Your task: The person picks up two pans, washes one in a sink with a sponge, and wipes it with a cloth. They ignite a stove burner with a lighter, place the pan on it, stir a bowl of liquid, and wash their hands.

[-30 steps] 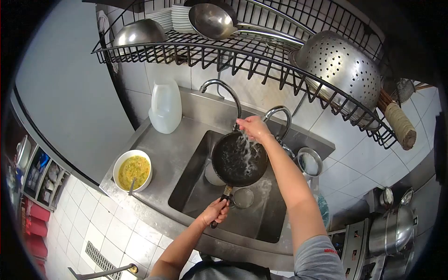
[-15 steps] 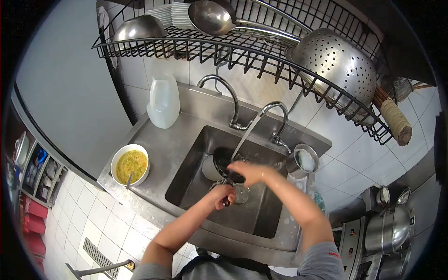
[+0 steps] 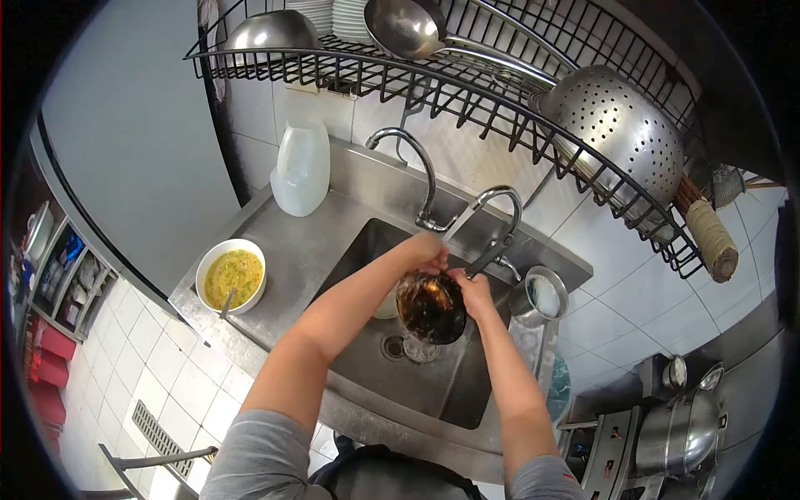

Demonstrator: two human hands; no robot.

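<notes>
A small frying pan [image 3: 431,308] is tilted over the sink [image 3: 375,383], its dark, brown-stained underside facing me. My right hand [image 3: 475,293] is closed around the base of its black handle [image 3: 493,252], which points up towards the right tap. At the pan's far edge, my left hand [image 3: 425,252] has its fingers bent down and pressed together; what lies under them is hidden. Water runs from the right tap [image 3: 504,196] beside the left hand. Below the pan, a clear round glass piece [image 3: 421,350] rests near the drain [image 3: 392,347]. A white dish [image 3: 387,307] is partly covered by my left arm.
On the left counter stands a white bowl [image 3: 258,287] of yellow-green food with a spoon. A translucent jug [image 3: 302,179] is behind it. A metal pot [image 3: 537,296] sits at the sink's right corner. Overhead hangs a black wire rack [image 3: 467,100] with a ladle [image 3: 408,29] and colander [image 3: 617,129].
The pan has turned over, its underside now towards me. Its handle has passed from my left hand to my right. My left hand has moved up to the far edge.
</notes>
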